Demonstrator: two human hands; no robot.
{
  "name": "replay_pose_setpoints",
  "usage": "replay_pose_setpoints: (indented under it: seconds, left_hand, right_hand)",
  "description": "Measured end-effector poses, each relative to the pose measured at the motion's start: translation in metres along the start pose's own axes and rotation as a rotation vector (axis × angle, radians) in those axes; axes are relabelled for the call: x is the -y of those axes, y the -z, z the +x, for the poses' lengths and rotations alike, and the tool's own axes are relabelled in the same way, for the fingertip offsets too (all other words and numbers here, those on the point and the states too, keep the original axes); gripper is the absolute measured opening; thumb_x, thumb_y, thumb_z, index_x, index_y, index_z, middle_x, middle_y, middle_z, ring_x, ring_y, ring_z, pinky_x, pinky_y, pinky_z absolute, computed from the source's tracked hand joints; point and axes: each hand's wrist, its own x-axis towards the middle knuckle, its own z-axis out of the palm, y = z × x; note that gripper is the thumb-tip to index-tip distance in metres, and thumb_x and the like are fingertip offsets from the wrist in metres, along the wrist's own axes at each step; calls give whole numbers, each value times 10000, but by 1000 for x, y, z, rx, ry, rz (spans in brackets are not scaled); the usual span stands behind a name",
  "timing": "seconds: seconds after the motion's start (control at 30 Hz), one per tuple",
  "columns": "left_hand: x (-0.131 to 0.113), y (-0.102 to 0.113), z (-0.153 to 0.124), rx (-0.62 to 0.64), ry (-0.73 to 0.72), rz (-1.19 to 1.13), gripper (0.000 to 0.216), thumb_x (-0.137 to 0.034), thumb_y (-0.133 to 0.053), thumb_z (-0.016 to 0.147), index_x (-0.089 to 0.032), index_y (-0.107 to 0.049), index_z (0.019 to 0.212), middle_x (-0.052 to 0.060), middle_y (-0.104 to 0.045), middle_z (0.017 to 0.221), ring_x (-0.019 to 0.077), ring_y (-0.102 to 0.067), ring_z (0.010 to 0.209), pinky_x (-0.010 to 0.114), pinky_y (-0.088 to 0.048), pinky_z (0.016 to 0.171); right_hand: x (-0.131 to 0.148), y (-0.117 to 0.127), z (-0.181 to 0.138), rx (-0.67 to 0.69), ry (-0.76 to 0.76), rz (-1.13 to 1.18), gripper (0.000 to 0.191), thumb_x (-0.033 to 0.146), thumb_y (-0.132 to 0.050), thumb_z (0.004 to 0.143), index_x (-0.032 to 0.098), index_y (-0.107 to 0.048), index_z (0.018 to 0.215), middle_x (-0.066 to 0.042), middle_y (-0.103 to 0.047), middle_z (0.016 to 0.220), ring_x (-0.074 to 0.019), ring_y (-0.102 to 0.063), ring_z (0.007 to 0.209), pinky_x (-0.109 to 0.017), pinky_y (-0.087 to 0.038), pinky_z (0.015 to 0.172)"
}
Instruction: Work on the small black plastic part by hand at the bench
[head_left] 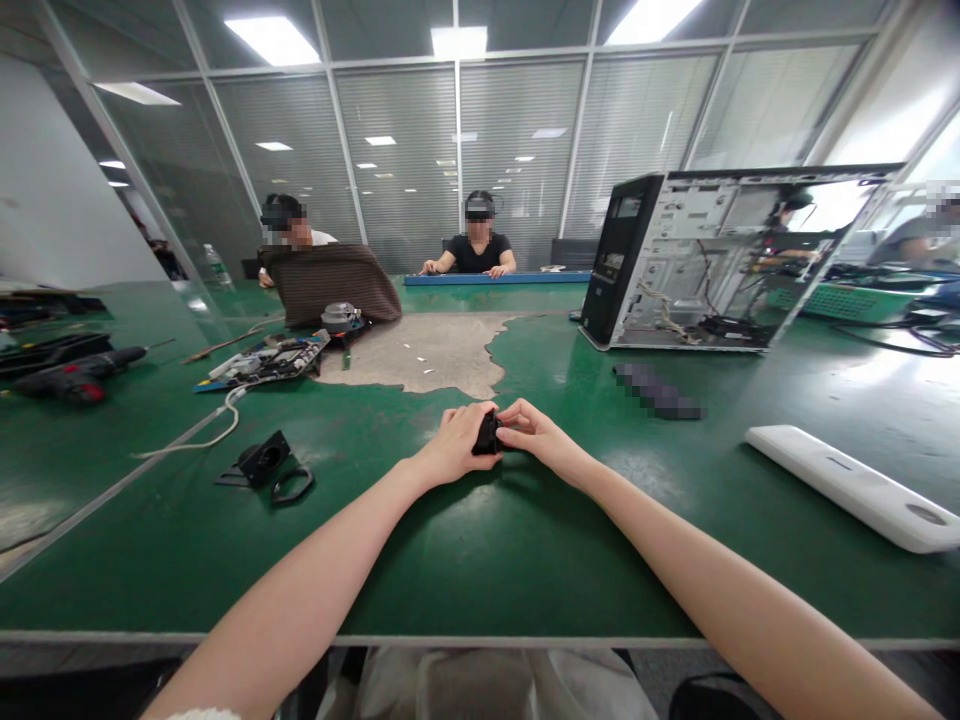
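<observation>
Both my hands meet over the green table (480, 540) a little ahead of me. My left hand (459, 440) is closed around a small black part (488, 436). My right hand (534, 433) pinches the same part from the other side with its fingertips. The part is mostly hidden between my fingers, so its shape is unclear. It is held just above the table top.
An open computer case (720, 260) stands at the right back. A white long device (855, 487) lies at the right. Black brackets (264, 465), a white cable (202, 430), a circuit board (262, 360) and a drill (71, 378) lie at the left. Two people sit across the table.
</observation>
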Motion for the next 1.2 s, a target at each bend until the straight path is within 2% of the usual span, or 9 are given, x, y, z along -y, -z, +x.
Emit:
replay_pose_setpoints:
  seconds: [0.13,0.3,0.47,0.63,0.8,0.97,1.2]
  left_hand:
    - [0,0,0,1,-4,-4,584,-321,-617,689,-236,-299,1171,60,-482,1133,234,-451,1056,378,-293,892]
    - [1,-1,0,1,2,-7,591,-300,-612,686,-244,-292,1180,56,-483,1125,236,-456,1047,388,-290,895]
    - [1,-1,0,-4,1,-3,597,-321,-615,686,-230,-294,1180,65,-480,1122,240,-454,1045,388,-294,887]
    - [1,-1,0,-3,-6,-5,597,-314,-617,684,-235,-293,1180,57,-478,1138,233,-450,1052,382,-293,887]
    - [1,-1,-1,2,-1,-7,596,-300,-609,685,-246,-291,1187,56,-480,1135,240,-454,1045,392,-290,889]
    - [1,-1,-1,1,0,-1,596,-314,-610,688,-241,-289,1185,61,-481,1127,242,-450,1054,387,-292,888]
    - [1,0,0,-1,-12,4,577,-319,-612,691,-233,-296,1166,58,-484,1131,233,-451,1049,377,-294,884]
  right_hand:
    - [-1,0,2,-7,-21,-14,299,342,-646,683,209,-494,904,-16,-578,891,-156,-560,832,-356,-428,796]
    - [4,1,-1,53,-2,-1,347,295,-714,609,207,-489,859,-6,-593,867,-167,-562,863,-345,-444,781]
    - [1,0,-1,21,9,2,245,352,-621,710,209,-480,850,-1,-593,847,-142,-557,812,-331,-437,773]
    - [-1,1,1,12,-18,-4,309,351,-635,693,215,-491,930,-17,-583,895,-149,-569,810,-348,-440,783]
    - [6,0,-2,60,9,2,334,303,-710,617,207,-490,849,-9,-604,872,-165,-573,841,-356,-445,784]
    - [6,0,-2,27,40,-12,235,318,-654,680,205,-498,814,1,-599,868,-154,-552,866,-350,-396,847]
    - [3,0,-1,21,-18,-9,313,304,-656,673,212,-498,928,-25,-580,926,-165,-561,850,-369,-416,820]
